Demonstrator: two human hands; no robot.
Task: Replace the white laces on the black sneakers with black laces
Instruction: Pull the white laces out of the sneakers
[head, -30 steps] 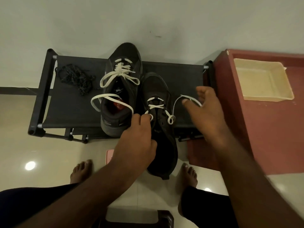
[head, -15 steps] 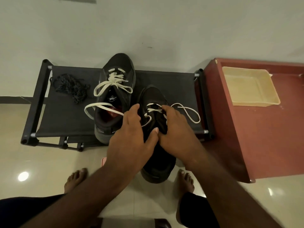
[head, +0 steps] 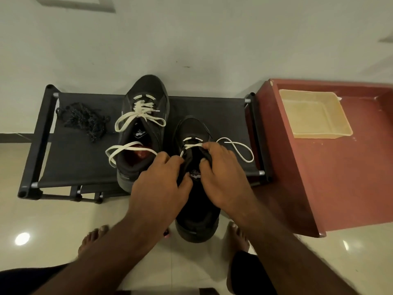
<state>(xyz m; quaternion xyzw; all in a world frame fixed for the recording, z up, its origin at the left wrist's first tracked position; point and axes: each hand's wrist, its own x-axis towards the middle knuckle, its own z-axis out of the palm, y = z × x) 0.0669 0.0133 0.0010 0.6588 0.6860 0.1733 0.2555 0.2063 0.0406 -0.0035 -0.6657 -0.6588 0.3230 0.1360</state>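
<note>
Against the wall, at floor level: black fabric rack [head: 74, 167], long side along the wall.
Right of rack: red cabinet [head: 308, 188], touching the rack's end; cream tray [head: 319, 136] on top.
Far sneaker [head: 148, 90]: on the rack, toe to the wall, laced in white.
Near sneaker [head: 197, 222]: just beside it, same heading, heel overhanging the rack's front edge toward the person.
Left hand [head: 157, 188]: fingertips pinching the white lace [head: 192, 139] at the tongue's left side.
Right hand [head: 225, 179]: gripping the near sneaker, fingers curled over the eyelet edge, thumb at the collar.
White lace: threaded only in the toe-end rows, loose ends trailing either side.
Deciding relation: those rows lie just past both hands, toeward along the shoe's long axis; the right fingers are nearer, touching the crossing.
Black laces [head: 85, 122]: bundled at the rack's left end, well apart, on the left hand's side.
</note>
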